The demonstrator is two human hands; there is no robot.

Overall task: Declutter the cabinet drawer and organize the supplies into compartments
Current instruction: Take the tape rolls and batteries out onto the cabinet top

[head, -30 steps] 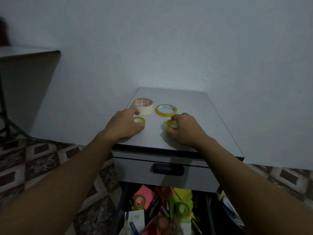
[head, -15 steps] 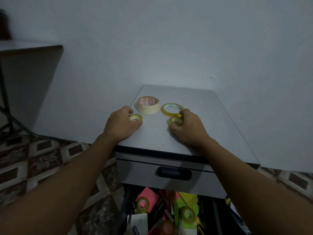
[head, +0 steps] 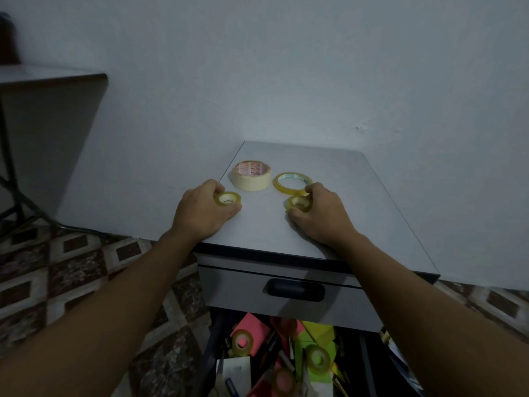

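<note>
Nearer the thin translucent tape ring now, the right hand is gripping a small yellowish tape roll. The left hand is gripping a second roll.

Plain grey wall meets patterned tile floor in dim light.

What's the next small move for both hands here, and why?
Probably let go: the left grip holds the left small roll and the right grip the right small roll, both seemingly down on the cabinet top in front of the masking tape and thin yellow roll. More tape rolls wait in the open drawer.
</note>
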